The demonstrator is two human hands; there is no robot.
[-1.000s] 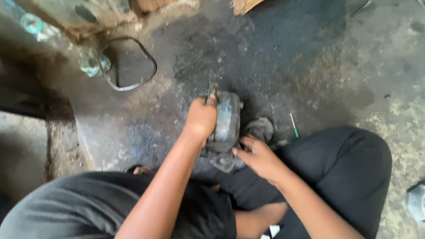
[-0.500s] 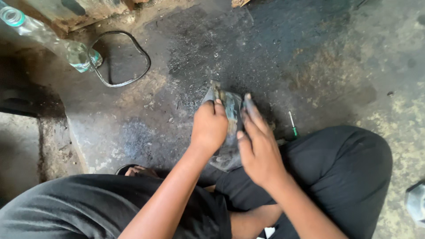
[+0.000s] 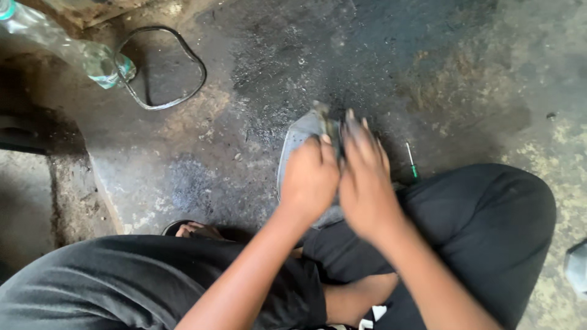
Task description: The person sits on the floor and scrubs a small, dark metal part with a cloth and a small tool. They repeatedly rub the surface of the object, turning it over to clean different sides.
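The grey metal part (image 3: 299, 143) on the grimy floor (image 3: 257, 73) is gripped by both hands, left (image 3: 309, 180) and right (image 3: 365, 177), fingers curled tight; greasy metal could be let slip onto the knees.

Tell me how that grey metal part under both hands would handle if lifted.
The grey metal part looks like cast metal, so probably stiff and heavy for its size. Its grimy surface and the sooty floor suggest it may be slippery. Left hand and right hand both grip it.

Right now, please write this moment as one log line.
left hand: grips grey metal part | right hand: on part | screwdriver: on floor
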